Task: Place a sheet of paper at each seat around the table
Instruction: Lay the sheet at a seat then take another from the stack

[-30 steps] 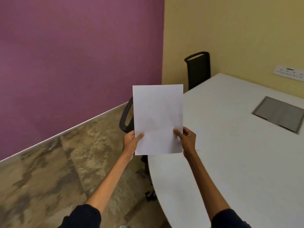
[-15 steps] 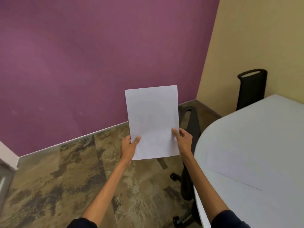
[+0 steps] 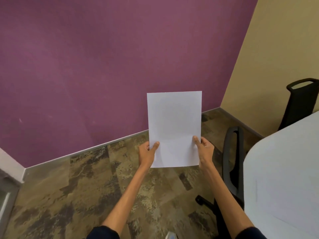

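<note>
A blank white sheet of paper (image 3: 174, 123) is held upright in front of me, over the floor. My left hand (image 3: 146, 153) pinches its lower left edge, thumb on the front. My right hand (image 3: 204, 149) pinches the lower right edge the same way. The white table (image 3: 284, 169) fills the right side, its rounded end to the right of the sheet. A black office chair (image 3: 233, 163) stands tucked against the table's end, just right of my right hand. A second black chair (image 3: 301, 99) stands at the table's far side by the yellow wall.
A purple wall (image 3: 103, 66) runs close ahead and to the left, meeting a yellow wall (image 3: 276, 49) at the corner. Patterned brown floor (image 3: 77, 195) lies between me and the purple wall. A pale doorframe edge (image 3: 10, 166) shows at the far left.
The view has swung left, away from the table, which has slid toward the right edge of the frame. Both hands keep the same hold on the sheet.
</note>
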### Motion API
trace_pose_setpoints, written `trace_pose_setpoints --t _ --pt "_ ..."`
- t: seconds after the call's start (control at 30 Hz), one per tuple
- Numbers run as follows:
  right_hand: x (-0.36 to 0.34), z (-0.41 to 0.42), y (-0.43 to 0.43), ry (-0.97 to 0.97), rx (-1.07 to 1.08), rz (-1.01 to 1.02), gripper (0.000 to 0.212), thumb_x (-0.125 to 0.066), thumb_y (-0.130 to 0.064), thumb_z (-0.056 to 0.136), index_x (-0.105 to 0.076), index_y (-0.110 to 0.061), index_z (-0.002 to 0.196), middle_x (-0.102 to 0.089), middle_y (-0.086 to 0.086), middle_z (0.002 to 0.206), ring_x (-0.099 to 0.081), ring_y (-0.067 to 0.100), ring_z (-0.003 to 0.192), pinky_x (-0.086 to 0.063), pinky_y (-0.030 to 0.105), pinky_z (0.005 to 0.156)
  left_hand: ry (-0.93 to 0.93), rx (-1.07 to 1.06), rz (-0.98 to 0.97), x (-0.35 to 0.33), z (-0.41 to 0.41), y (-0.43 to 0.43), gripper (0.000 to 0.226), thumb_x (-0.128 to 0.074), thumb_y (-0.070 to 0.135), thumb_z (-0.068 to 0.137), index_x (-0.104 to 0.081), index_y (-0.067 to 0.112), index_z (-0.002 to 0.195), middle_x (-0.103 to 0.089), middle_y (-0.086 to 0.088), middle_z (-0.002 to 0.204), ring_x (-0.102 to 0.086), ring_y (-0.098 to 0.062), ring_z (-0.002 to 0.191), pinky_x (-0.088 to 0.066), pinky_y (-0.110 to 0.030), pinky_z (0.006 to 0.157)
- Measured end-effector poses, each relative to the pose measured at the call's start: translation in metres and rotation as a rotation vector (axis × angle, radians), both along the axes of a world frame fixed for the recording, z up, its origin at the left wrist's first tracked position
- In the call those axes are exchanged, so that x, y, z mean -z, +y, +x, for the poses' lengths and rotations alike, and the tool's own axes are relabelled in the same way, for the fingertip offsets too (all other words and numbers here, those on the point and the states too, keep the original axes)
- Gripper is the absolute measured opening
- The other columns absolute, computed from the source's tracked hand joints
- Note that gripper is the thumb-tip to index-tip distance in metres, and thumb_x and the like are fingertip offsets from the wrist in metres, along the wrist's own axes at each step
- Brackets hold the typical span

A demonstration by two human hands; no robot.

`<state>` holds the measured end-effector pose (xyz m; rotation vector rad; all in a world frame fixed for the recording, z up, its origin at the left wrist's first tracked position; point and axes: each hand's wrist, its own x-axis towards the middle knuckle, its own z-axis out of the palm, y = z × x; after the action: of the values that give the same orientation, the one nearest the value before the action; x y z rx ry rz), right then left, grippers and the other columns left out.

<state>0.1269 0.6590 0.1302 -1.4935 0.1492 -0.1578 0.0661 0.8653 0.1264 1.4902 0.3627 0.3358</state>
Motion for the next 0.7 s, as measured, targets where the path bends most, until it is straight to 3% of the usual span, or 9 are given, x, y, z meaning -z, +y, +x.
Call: trace_pose_setpoints --t 0.17,0.33,0.43,0.53,0.63,0.7 --pt "0.009 0.080 0.031 0.013 0.029 0.053 0.014 -0.070 -0.032 0.088 -0.070 -0.021 0.079 -0.072 -0.020 0.077 -0.066 -0.003 0.066 -0.048 0.007 0.050 0.016 0.028 0.015 0.009 0.083 0.031 0.019 -0.069 0.020 0.090 -0.073 0.012 0.106 -0.077 0.002 0.098 -0.074 -0.018 0.090 -0.061 -0.038 0.080" --pt "0.004 0.178 0.053 0.041 0.088 0.095 0.014 -0.069 -0.035 0.088 -0.070 -0.023 0.083 -0.072 -0.023 0.079 -0.067 0.009 0.071 -0.047 0.013 0.058 0.041 0.086 0.053 0.005 0.185 0.052 0.024 -0.070 0.021 0.089 -0.072 0.009 0.110 -0.076 -0.001 0.101 -0.074 -0.018 0.091 -0.060 -0.042 0.083" --pt "-0.004 0.229 0.058 0.031 0.134 0.127 0.012 -0.069 -0.033 0.089 -0.070 -0.022 0.083 -0.072 -0.020 0.077 -0.068 0.004 0.067 -0.048 0.009 0.051 0.023 0.115 0.088 -0.003 0.249 0.058 0.010 -0.070 0.020 0.089 -0.073 0.017 0.099 -0.077 -0.001 0.096 -0.075 -0.016 0.085 -0.061 -0.040 0.078" --pt "-0.011 0.274 0.055 0.057 0.173 0.131 0.015 -0.069 -0.032 0.089 -0.070 -0.018 0.084 -0.072 -0.014 0.080 -0.066 0.006 0.066 -0.048 0.012 0.052 0.033 0.122 0.120 -0.012 0.307 0.057 0.005 -0.071 0.022 0.089 -0.071 0.021 0.084 -0.077 -0.002 0.084 -0.073 -0.030 0.081 -0.060 -0.048 0.072" --pt "-0.015 0.314 0.040 0.064 0.223 0.130 0.014 -0.069 -0.030 0.089 -0.070 -0.017 0.085 -0.072 -0.009 0.083 -0.066 0.010 0.070 -0.049 0.014 0.052 0.041 0.184 0.138 -0.013 0.363 0.045 0.009 -0.071 0.027 0.088 -0.072 0.019 0.085 -0.077 -0.001 0.081 -0.072 -0.034 0.079 -0.058 -0.052 0.071" --pt "-0.015 0.342 0.026 0.065 0.275 0.124 0.014 -0.068 -0.031 0.090 -0.069 -0.017 0.086 -0.072 -0.009 0.085 -0.066 0.012 0.072 -0.050 0.015 0.054 0.044 0.242 0.128 -0.011 0.401 0.030 0.010 -0.071 0.028 0.088 -0.072 0.018 0.087 -0.077 -0.002 0.085 -0.073 -0.027 0.078 -0.058 -0.052 0.072"
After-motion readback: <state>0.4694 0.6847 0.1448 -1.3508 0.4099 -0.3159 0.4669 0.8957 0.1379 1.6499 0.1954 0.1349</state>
